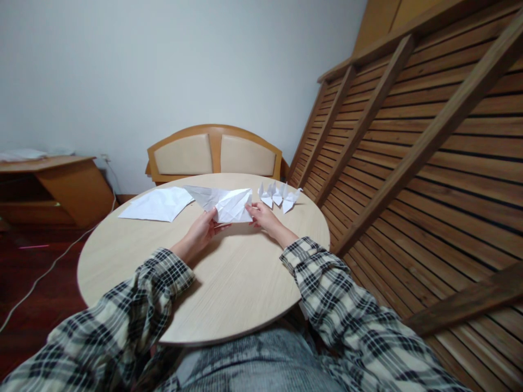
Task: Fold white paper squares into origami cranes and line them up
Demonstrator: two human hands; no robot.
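A creased white sheet of paper point(234, 204) is held up over the round table between my two hands. My left hand point(204, 227) pinches its lower left edge, thumb on top and fingers beneath. On the opposite edge, my right hand point(265, 219) grips it the same way. A greyish pointed part of paper stretches to the left behind the held piece; I cannot tell whether it belongs to it. Several folded white paper cranes point(278, 197) stand in a cluster just right of my right hand. Further left lies more white paper point(157, 204), flat with bent edges.
The round pale wooden table point(241, 277) reaches close to my lap. Behind it stands a wooden headboard point(216, 130) with cream panels. A slatted wooden frame point(408, 152) leans along the right. At left are a wooden desk point(77, 188) and a white cable point(53, 267) on the floor.
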